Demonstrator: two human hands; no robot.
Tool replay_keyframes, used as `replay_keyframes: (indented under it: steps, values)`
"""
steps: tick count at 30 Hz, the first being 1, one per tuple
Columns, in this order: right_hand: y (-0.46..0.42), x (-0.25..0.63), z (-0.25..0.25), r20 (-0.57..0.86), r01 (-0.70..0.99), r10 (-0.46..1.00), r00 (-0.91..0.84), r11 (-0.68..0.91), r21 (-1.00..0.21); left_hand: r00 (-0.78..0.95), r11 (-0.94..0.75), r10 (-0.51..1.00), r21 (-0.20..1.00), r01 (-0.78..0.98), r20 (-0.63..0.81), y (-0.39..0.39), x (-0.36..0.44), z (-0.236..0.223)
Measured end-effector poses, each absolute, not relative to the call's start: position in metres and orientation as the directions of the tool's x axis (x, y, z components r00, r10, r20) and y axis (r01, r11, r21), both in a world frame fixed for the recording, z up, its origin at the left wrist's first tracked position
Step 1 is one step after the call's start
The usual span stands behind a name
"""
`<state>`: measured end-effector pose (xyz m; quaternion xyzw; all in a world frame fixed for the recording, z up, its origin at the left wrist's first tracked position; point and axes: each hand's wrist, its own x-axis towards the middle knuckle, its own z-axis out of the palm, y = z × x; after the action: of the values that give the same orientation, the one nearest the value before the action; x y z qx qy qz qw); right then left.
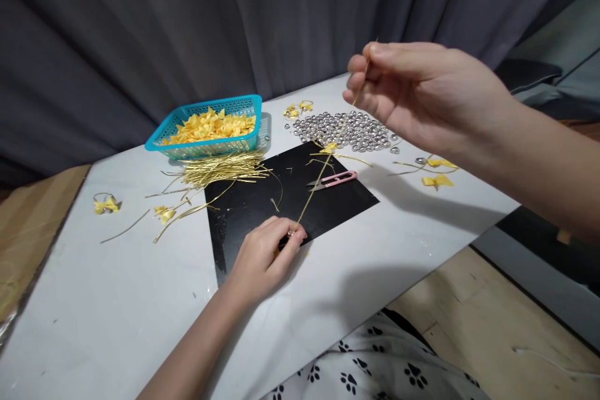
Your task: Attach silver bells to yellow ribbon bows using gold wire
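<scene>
A gold cord (313, 194) runs taut and slanting between my two hands. Its upper end is pinched in my right hand (422, 84), raised above the table's far right side. Down at the front edge of the black mat (253, 200), my left hand (267, 253) is closed on the cord's lower end. A bit of a small silver bell-like piece (290, 233) shows between the left fingers; the rest is hidden. Behind the cord, pink-handled thread snips (335, 179) lie on the mat, close to a yellow ribbon bow (329, 148).
A blue basket (204, 149) of yellow bows stands at the back left. Before it lies a bundle of gold cords (222, 169). Many silver pieces (347, 130) spread behind the mat. Bows with cords lie left (107, 204) and right (437, 181).
</scene>
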<state>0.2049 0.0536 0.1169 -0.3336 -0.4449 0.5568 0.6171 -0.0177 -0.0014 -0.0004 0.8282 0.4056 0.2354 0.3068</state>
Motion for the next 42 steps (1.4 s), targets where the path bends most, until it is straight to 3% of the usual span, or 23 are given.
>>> replay_keyframes:
  steps: [4,9,12,16,21,26,31,36,42]
  values:
    - [0.053,0.215,0.111,0.397,-0.162,0.915,-0.076,0.381,-0.910,0.555,-0.484,0.821,0.678,0.553,0.133,0.000,-0.017,0.001]
    - [0.060,0.232,0.096,0.613,0.119,0.764,-0.203,0.640,-0.759,0.518,-0.412,0.852,0.709,0.572,0.077,0.002,-0.017,0.001]
    - [0.065,0.240,0.083,0.628,0.348,0.708,-0.323,0.706,-0.616,0.501,-0.353,0.864,0.754,0.555,0.036,0.002,-0.018,0.000]
    - [0.065,0.241,0.064,0.515,0.548,0.723,-0.461,0.688,-0.475,0.455,-0.273,0.890,0.810,0.519,0.008,0.002,-0.017,0.000]
    - [0.055,0.224,0.044,0.352,0.429,0.799,-0.487,0.570,-0.701,0.365,-0.142,0.931,0.891,0.431,-0.028,0.004,-0.016,0.000]
    - [0.045,0.193,0.026,0.131,0.190,0.846,-0.516,0.262,-0.946,0.334,-0.086,0.942,0.931,0.356,-0.041,0.006,-0.017,-0.007]
    - [0.036,0.160,0.011,-0.094,0.239,0.797,-0.597,0.065,-0.969,0.387,-0.118,0.921,0.918,0.378,-0.041,0.008,-0.018,-0.013]
    - [0.035,0.149,0.004,-0.144,0.287,0.852,-0.503,0.008,-0.958,0.373,-0.115,0.926,0.904,0.412,-0.052,0.009,-0.020,-0.013]
    - [0.037,0.149,0.000,-0.159,0.075,0.838,-0.523,-0.141,-0.987,0.348,-0.078,0.936,0.928,0.363,-0.057,0.008,-0.018,-0.010]
